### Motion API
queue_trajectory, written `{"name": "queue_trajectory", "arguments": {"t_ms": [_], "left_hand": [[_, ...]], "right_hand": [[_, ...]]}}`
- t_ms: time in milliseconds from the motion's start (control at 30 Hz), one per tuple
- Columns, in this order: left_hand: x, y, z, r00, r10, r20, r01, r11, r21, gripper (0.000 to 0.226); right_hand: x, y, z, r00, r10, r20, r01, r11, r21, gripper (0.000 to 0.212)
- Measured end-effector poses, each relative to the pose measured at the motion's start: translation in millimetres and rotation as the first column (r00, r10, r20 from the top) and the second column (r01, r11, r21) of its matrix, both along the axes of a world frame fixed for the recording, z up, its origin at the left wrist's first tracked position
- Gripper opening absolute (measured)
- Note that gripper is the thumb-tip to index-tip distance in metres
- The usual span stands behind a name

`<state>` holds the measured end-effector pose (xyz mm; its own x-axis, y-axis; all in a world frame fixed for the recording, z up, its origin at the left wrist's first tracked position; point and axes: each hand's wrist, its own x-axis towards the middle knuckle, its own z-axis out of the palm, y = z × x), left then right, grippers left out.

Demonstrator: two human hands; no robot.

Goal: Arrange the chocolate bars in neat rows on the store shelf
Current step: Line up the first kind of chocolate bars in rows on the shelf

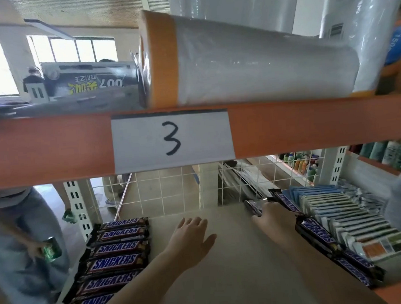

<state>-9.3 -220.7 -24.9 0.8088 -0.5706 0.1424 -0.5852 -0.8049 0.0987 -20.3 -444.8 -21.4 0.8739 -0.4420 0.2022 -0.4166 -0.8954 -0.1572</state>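
Observation:
Several Snickers bars (117,248) lie in a neat row down the left side of the beige shelf board (225,267). More Snickers bars (317,234) lie end to end along the right side. My left hand (190,239) hovers flat and open over the bare middle of the shelf. My right hand (274,217) reaches to the back right and is closed on a single Snickers bar (253,207), next to another bar (287,201) at the back.
An orange beam with a paper label "3" (172,137) crosses just above the hands. Large plastic film rolls (248,62) lie on the upper shelf. Flat packets (344,218) fill the shelf's right side. A wire grid (162,191) backs the shelf. Another person holding green cans (51,249) stands at left.

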Motion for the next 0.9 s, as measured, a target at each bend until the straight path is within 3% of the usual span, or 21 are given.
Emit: {"name": "queue_trajectory", "arguments": {"t_ms": [100,200,267,333,433,567,667,767,900], "left_hand": [[2,10,3,0.999,-0.004,0.053,0.007,0.998,-0.056,0.052],[4,19,8,0.992,0.013,0.126,0.004,0.991,-0.133,0.058],[4,24,13,0.982,0.036,0.185,-0.006,0.987,-0.161,0.062],[2,30,16,0.973,0.048,0.226,-0.005,0.982,-0.187,0.066],[0,37,17,0.959,0.064,0.277,0.003,0.971,-0.237,0.073],[-1,51,15,0.914,0.117,0.389,0.014,0.948,-0.318,0.073],[-4,61,17,0.882,0.067,0.466,0.105,0.937,-0.333,0.053],[-8,69,16,0.847,0.007,0.531,0.168,0.945,-0.280,0.036],[-10,78,13,0.824,0.009,0.566,0.176,0.946,-0.272,0.035]], "right_hand": [[-10,11,6,0.985,0.168,0.042,-0.159,0.973,-0.166,0.041],[-19,22,10,0.921,0.367,0.128,-0.297,0.876,-0.380,0.037],[-17,22,5,0.830,0.510,0.224,-0.334,0.777,-0.534,0.043],[-17,26,3,0.679,0.654,0.334,-0.342,0.685,-0.644,0.043],[-20,37,8,0.527,0.774,0.351,-0.308,0.559,-0.770,0.044],[-24,47,10,0.445,0.833,0.329,-0.260,0.472,-0.843,0.030],[-25,50,6,0.425,0.861,0.281,-0.266,0.415,-0.870,0.028],[-26,56,4,0.408,0.868,0.282,-0.289,0.416,-0.862,0.028],[-30,67,6,0.427,0.849,0.312,-0.328,0.467,-0.821,0.027]]}}
